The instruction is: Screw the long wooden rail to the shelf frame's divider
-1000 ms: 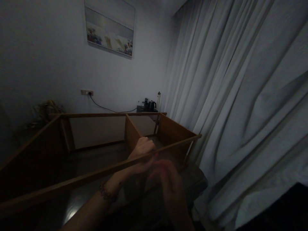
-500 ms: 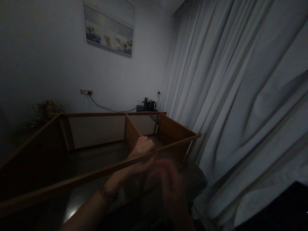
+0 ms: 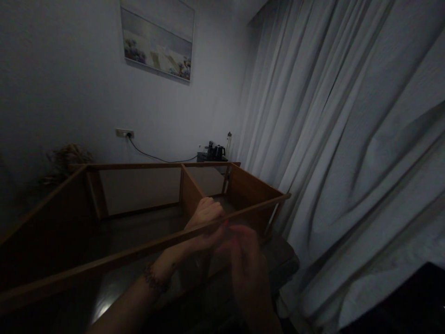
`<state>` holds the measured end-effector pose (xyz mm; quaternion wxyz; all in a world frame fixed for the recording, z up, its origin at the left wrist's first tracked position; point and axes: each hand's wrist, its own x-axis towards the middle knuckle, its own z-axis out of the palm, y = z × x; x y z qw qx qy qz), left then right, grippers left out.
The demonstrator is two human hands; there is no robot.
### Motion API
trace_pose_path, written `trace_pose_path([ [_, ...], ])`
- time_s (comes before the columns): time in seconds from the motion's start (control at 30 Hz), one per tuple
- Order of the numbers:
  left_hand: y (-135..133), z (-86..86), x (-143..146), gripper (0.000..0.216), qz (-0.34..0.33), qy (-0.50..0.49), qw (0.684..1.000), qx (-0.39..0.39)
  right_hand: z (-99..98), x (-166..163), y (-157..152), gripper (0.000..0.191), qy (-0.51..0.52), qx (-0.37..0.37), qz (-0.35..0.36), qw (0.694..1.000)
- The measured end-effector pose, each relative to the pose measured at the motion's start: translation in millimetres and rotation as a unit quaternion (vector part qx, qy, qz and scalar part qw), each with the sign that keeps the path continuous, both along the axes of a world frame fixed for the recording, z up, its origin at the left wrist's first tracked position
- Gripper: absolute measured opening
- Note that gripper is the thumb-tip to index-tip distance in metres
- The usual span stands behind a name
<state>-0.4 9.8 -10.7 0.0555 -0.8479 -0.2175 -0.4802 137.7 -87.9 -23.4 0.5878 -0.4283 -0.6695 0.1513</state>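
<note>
A brown wooden frame [image 3: 139, 253], with open compartments and a divider panel [image 3: 191, 185], stretches across the view. My left hand [image 3: 207, 213] is closed around its front rail where the divider meets it; the rail passes in front of part of the hand. A beaded bracelet [image 3: 155, 277] circles the left wrist. Just below the rail, to the right of the left thumb, is my right hand [image 3: 249, 262]. Its fingers are bent in a pinch close to the joint and their tips are blurred. Whatever they hold is too dark and smeared to make out.
White curtains [image 3: 313, 116] hang along the right side, close to the frame's end. Behind the frame, a black kettle [image 3: 219, 151] stands on a dark stand, with a cord running to a wall socket [image 3: 124, 133]. Dried plants [image 3: 71, 157] are at the back left.
My right hand has shifted slightly, its fingers moving a little at the joint below the rail. The left hand and the wooden frame stay in place.
</note>
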Motion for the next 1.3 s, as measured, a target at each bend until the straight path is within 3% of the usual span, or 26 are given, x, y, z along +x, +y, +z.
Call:
trace_pose_path([
  [0.13,1.3,-2.1,-0.1,0.014,0.001,-0.004,1.0,0.0,4.7,-1.6,-2.7,0.021,-0.043,0.018,-0.028,0.999],
  [0.37,0.9,-1.6,-0.2,0.015,0.001,-0.005,1.0,-0.009,0.2,-12.7,-2.0,0.019,0.023,-0.01,-0.022,0.999],
  [0.53,-3.7,2.1,0.5,0.016,0.013,-0.001,1.0,-0.021,-7.6,-16.5,3.1,0.031,0.124,-0.066,0.056,0.989],
  [0.63,-3.3,2.8,0.9,0.015,0.01,-0.005,1.0,-0.013,-12.5,-12.2,7.1,0.029,0.145,-0.082,0.051,0.985],
  [0.8,-1.3,2.6,1.2,0.012,0.002,-0.006,1.0,0.0,-10.6,-3.3,9.7,0.04,-0.011,0.0,-0.08,0.997],
  [0.97,0.2,0.1,1.2,0.012,0.005,-0.007,1.0,-0.007,-9.2,-3.0,9.4,0.035,-0.147,0.11,-0.177,0.967],
  [1.17,-2.0,1.9,1.4,0.015,0.009,-0.009,1.0,-0.006,-11.0,10.2,11.1,0.03,-0.244,0.171,-0.21,0.931],
  [1.23,-2.7,2.5,1.0,0.014,0.011,-0.007,1.0,-0.007,-7.7,17.4,13.3,0.028,-0.245,0.173,-0.193,0.934],
  [1.3,-2.3,2.1,0.5,0.014,0.01,-0.002,1.0,-0.005,-6.2,22.5,16.5,0.028,-0.207,0.143,-0.139,0.958],
])
